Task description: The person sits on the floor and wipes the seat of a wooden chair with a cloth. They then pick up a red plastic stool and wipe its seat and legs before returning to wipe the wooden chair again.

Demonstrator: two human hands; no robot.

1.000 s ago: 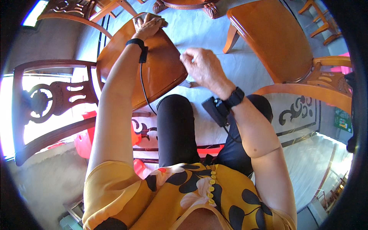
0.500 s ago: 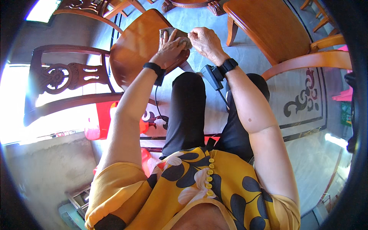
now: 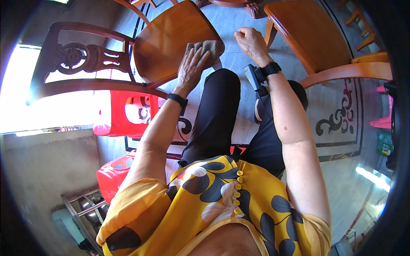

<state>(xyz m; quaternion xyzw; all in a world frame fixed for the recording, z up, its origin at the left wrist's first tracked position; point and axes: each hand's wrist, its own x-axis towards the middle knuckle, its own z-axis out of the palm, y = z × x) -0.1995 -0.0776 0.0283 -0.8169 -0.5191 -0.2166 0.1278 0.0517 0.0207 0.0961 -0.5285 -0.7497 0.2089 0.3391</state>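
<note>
My left hand [image 3: 192,68] lies flat, fingers stretched out, on a grey-brown cloth [image 3: 208,48]. The cloth rests on the front part of a polished wooden chair seat [image 3: 166,36], close to its edge, partly covered by my fingers. The chair's carved back [image 3: 79,57] stands to the left. Apart from the cloth, my right hand [image 3: 253,45] is raised over the floor, right of the seat's front corner. Its fingers are curled closed, and nothing shows in them. A black strap circles each wrist; the right one carries a small dark box [image 3: 255,78].
A second wooden chair [image 3: 305,34] stands at the right. Red plastic stools [image 3: 128,113] sit under and behind the near chair at left. A metal rack [image 3: 85,209] is at lower left. A carved wooden table base [image 3: 232,3] shows at the far edge. My knees are close below the seat.
My right hand has come away from the cloth and moved right. My left hand, still flat on the cloth, is farther onto the seat. The view has shifted somewhat.
</note>
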